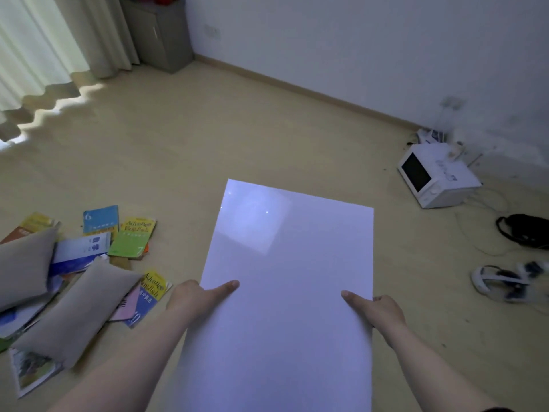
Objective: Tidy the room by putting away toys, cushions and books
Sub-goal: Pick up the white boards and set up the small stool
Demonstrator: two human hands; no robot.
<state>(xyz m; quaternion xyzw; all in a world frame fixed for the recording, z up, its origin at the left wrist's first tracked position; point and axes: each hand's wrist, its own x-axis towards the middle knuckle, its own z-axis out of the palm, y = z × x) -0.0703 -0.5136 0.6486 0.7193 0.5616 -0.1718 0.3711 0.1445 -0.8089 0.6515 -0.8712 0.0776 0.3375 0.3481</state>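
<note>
Now a white sheet (291, 278) is held out over the floor (222, 138).
Far left, the cabinet (162, 34) is closed. The left hand (193, 295) and right hand (383, 310) pinch the sheet's side edges, thumbs on top, fingers hidden beneath. Books (130, 236) and cushions (80, 304) lie heaped near left; bare floor stretches beyond; a microwave (436, 176) sits right.
</note>
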